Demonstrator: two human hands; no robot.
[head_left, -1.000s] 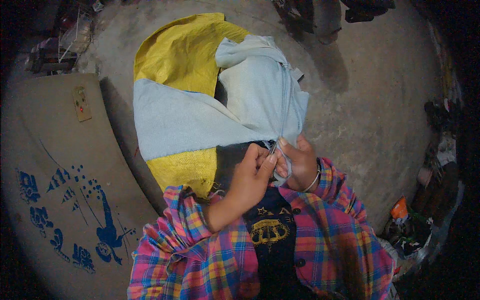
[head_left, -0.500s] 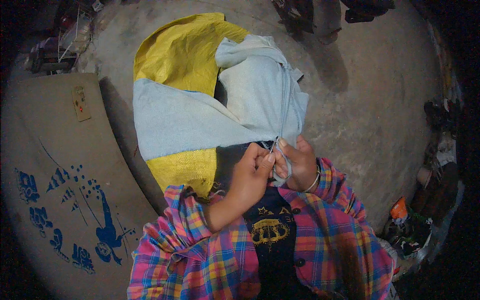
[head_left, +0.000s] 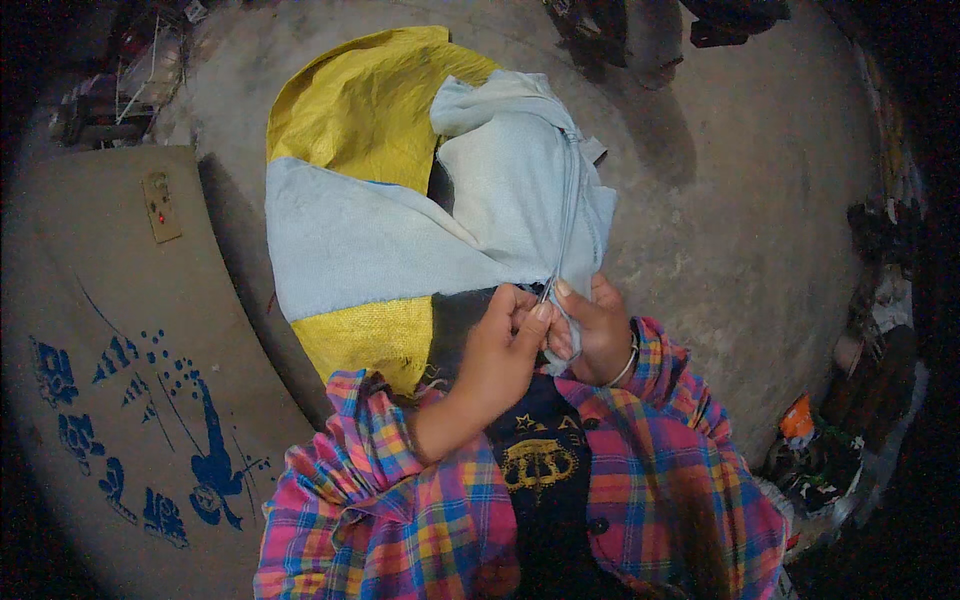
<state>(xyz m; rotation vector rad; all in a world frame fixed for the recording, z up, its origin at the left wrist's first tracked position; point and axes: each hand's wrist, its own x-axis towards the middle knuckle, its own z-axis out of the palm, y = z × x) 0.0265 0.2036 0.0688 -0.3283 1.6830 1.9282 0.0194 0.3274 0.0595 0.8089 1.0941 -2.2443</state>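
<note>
A large woven sack (head_left: 370, 230), yellow with a pale blue panel, lies on the concrete floor in front of me. Its pale blue mouth is gathered into a bunch (head_left: 530, 170). A thin pale cord (head_left: 568, 215) runs along the gathered cloth down to my hands. My left hand (head_left: 505, 350) pinches the cord's near end between thumb and fingers. My right hand (head_left: 590, 330), with a bracelet at the wrist, grips the gathered sack cloth beside it. Both hands touch, close to my chest.
A tan cloth-covered surface (head_left: 110, 380) with blue printed figures fills the left. Cluttered objects (head_left: 110, 80) sit at the top left. Bags and wrappers (head_left: 830, 440) pile along the right wall. A dark object (head_left: 640, 30) stands at the top.
The cord now runs tauter and straighter up the gathered cloth. My hands stay in nearly the same place.
</note>
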